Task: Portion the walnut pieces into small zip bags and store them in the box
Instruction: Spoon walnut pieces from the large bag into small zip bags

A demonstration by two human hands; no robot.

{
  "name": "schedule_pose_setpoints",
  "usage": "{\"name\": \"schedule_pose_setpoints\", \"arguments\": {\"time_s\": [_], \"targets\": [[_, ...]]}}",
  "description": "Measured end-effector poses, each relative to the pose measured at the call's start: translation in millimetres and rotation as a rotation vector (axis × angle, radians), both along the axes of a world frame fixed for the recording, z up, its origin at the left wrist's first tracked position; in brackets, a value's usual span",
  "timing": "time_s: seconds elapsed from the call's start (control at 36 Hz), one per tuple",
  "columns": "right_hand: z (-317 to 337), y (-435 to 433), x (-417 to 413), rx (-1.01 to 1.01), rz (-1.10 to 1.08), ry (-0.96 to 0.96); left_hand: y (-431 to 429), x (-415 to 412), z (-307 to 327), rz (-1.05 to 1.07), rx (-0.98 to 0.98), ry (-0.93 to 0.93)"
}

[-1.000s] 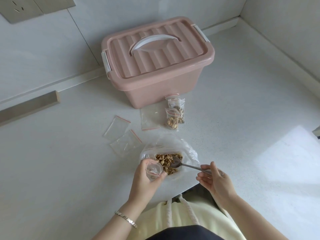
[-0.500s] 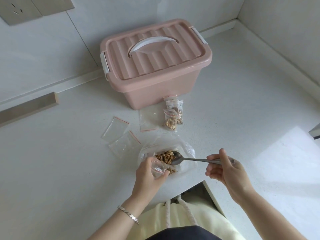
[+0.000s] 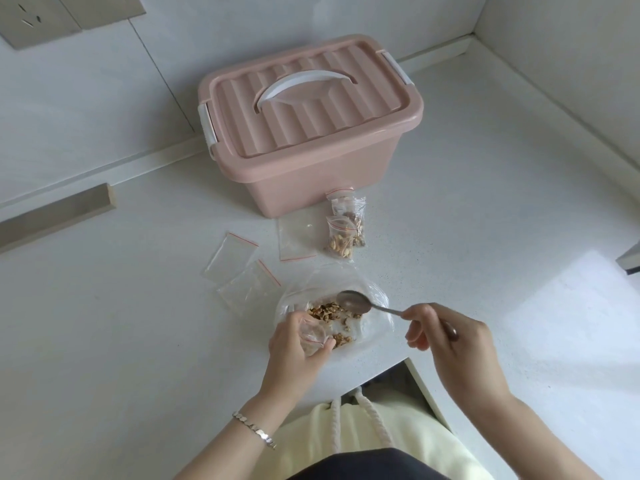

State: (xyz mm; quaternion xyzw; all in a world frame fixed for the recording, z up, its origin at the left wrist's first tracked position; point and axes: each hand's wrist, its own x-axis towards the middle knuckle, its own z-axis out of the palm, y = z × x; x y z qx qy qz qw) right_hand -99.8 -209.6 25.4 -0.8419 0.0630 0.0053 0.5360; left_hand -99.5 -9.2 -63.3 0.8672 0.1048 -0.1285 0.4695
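Pinching a small zip bag [image 3: 312, 336] in left hand [image 3: 297, 346] just beside the walnut pieces [image 3: 327, 311], gripping spoon [image 3: 355, 302] by them in right hand [image 3: 448, 339], near desk [image 3: 138, 341] front edge.

A matt pink plastic box [image 3: 311, 133] with ribbed lid sits on the speckled, smooth white counter [image 3: 485, 220], by clear glossy plastic zip bags [image 3: 230, 258] and a shiny metal spoon [image 3: 355, 302].

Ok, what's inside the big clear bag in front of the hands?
Loose walnut pieces lie in the big clear bag, in two clumps. The left hand and its small zip bag cover the near-left part. The spoon bowl hides a little more.
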Motion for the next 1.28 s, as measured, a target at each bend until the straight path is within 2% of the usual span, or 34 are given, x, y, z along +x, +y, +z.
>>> {"name": "schedule_pose_setpoints", "arguments": {"time_s": [0.08,0.22,0.33,0.53,0.67,0.94,1.28], "targets": [[-14.2,-4.9,2.9,-0.004,-0.105,0.122,3.9,-2.6,-2.1,0.021,-0.041,-0.012],[-40.5,-4.9,1.3,0.014,-0.159,0.274,6.0,-5.9,-0.8,0.034,-0.06,-0.041],[-57.7,2.3,-0.4,0.189,-0.261,0.386,4.8,-8.3,-1.9,0.026,-0.019,-0.093],[-69.1,20.6,-1.3,0.502,-0.327,0.573,5.3,-7.5,-4.1,-0.007,-0.058,-0.044],[-70.8,18.0,0.0,0.607,-0.384,0.671,7.8,-6.4,-3.5,0.015,-0.074,-0.025],[-61.7,-5.5,-1.6,0.587,-0.384,0.627,3.2,-7.0,1.4,0.063,-0.117,-0.074],[-20.7,-13.8,14.0,0.494,-0.309,0.465,-3.6,3.3,9.1,-0.02,0.004,-0.029]]}}
